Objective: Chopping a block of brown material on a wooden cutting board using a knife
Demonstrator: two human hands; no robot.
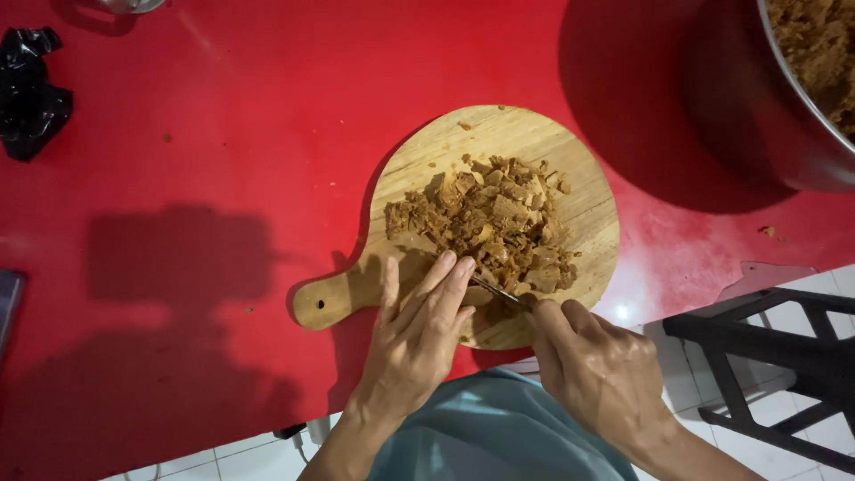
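A round wooden cutting board (570, 160) with a short handle lies on the red table (223, 134). A heap of chopped brown food (494, 223) covers its middle. My right hand (592, 365) grips a knife (499, 291) whose thin blade lies at the near edge of the heap. My left hand (419, 338) rests flat, fingers together, with its fingertips on the blade's tip and the board's near side.
A large metal pot (793, 134) with the same brown food stands at the far right. A crumpled black bag (31, 93) lies at the far left. A dark stool frame (784, 356) stands on the white tiled floor by the table's right edge.
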